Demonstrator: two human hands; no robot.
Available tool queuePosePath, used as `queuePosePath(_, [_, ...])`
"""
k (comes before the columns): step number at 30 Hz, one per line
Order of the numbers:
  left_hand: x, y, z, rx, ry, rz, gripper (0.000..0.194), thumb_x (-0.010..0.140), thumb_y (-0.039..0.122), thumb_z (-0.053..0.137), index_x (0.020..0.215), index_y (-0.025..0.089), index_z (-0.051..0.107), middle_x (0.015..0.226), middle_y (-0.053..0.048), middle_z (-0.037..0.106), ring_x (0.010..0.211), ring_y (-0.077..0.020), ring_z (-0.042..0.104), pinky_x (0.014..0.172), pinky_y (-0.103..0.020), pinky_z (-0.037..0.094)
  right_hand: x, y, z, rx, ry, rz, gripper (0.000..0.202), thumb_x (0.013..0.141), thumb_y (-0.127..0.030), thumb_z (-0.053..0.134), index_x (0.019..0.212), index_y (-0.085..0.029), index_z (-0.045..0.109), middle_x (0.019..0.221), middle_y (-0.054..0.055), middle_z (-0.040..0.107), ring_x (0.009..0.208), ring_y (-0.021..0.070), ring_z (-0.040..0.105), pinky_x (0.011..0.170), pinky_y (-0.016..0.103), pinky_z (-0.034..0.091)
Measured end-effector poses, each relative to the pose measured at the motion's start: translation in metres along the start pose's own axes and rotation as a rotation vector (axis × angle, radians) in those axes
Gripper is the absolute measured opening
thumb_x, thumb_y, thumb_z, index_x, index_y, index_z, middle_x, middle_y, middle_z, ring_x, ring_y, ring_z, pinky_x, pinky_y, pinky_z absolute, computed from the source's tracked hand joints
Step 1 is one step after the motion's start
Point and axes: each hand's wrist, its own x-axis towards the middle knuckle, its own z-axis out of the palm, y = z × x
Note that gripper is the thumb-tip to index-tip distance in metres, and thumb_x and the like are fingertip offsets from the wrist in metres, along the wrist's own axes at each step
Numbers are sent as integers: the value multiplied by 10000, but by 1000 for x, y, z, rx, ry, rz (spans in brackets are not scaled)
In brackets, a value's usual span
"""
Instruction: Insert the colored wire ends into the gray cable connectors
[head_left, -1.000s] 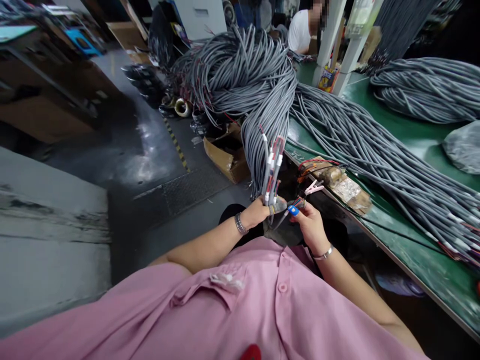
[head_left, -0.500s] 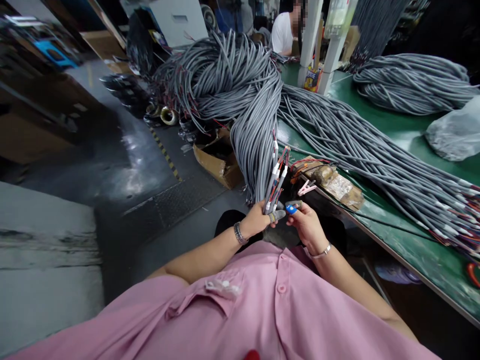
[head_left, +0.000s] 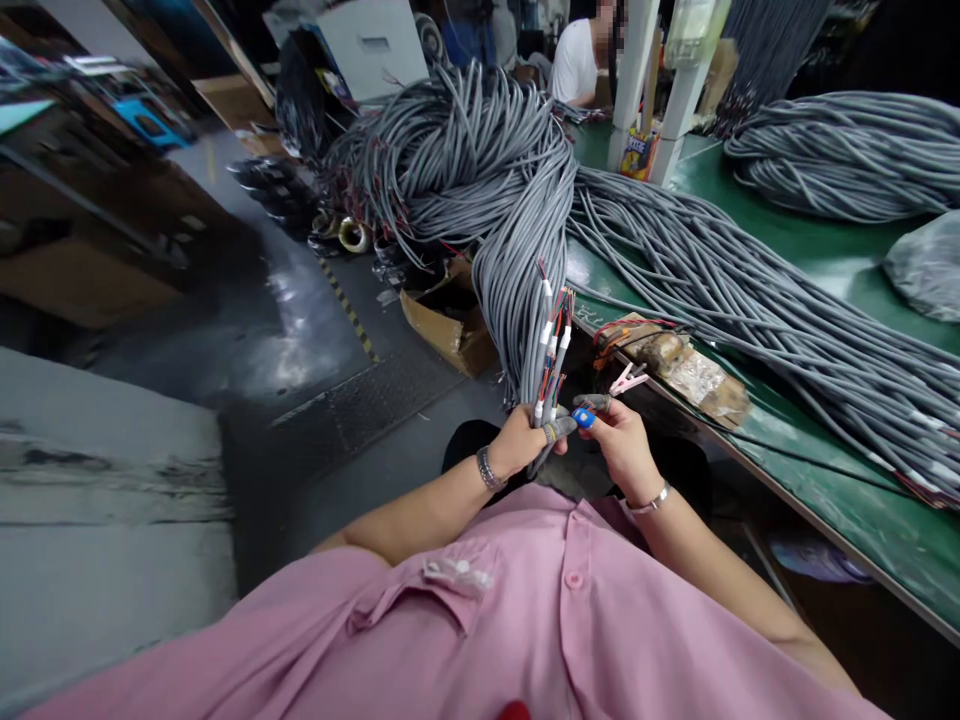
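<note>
My left hand (head_left: pixel 520 442) is closed around several grey cables (head_left: pixel 530 372). Their stripped ends, with white tape bands and red, black and blue inner wires (head_left: pixel 556 328), stick up above the fist. Close by on the right, my right hand (head_left: pixel 624 448) is pinched, its thumb in a blue cover (head_left: pixel 583 417) and a finger in a grey cot. The two thumbs nearly meet in front of my shirt. Whatever the right fingers grip is too small to make out. Behind the held ends, a thick hank of grey cables (head_left: pixel 517 270) hangs off the table.
On the green table (head_left: pixel 847 535) lie a long cable bundle (head_left: pixel 750 290) and a cable coil (head_left: pixel 847 155). A taped block (head_left: pixel 701 375) and pink clip (head_left: pixel 627 380) sit at its edge. An open carton (head_left: pixel 442 325) stands on the floor. A person in white (head_left: pixel 576 60) is behind.
The whole view has shifted slightly, so the scene sits further right. My right thumb has come closer to the left one; the left hand keeps its hold on the cables.
</note>
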Motion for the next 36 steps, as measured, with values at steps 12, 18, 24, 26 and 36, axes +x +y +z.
queuePosePath(12, [9, -12, -1, 63, -25, -56, 321, 660, 407, 771, 657, 117, 634, 574, -5, 609, 506, -96, 537, 491, -206, 422, 1, 2, -4, 30, 0, -18, 313, 640, -235, 753, 933, -199, 650, 717, -23, 621, 599, 107, 555, 551, 240, 477])
queuePosePath(18, [8, -5, 5, -177, 81, -53, 338, 665, 422, 766, 665, 107, 642, 592, -42, 640, 544, -136, 603, 556, -258, 500, 0, 12, -12, 209, 61, 114, 405, 636, -243, 773, 1012, -219, 622, 714, -42, 619, 558, 86, 536, 530, 228, 488])
queuePosePath(24, [9, -4, -3, -289, 92, -48, 305, 678, 377, 756, 632, 103, 630, 550, -36, 614, 492, -131, 581, 522, -273, 511, 5, 17, -33, 326, 211, 213, 265, 625, -228, 772, 835, -223, 609, 689, -51, 605, 512, 69, 481, 530, 223, 504])
queuePosePath(26, [9, -4, -6, -295, 93, -49, 298, 675, 370, 756, 631, 104, 628, 547, -33, 611, 489, -128, 578, 520, -272, 514, 5, 19, -39, 315, 187, 223, 203, 670, -292, 751, 763, -219, 586, 573, -75, 529, 441, 60, 397, 520, 233, 498])
queuePosePath(36, [6, 1, 3, -274, 72, -63, 310, 625, 360, 786, 588, 108, 610, 519, -27, 597, 468, -119, 559, 501, -258, 484, 0, -2, -13, 11, -177, 109, 394, 702, -465, 742, 1003, -226, 656, 923, 28, 671, 720, 128, 586, 638, 243, 488])
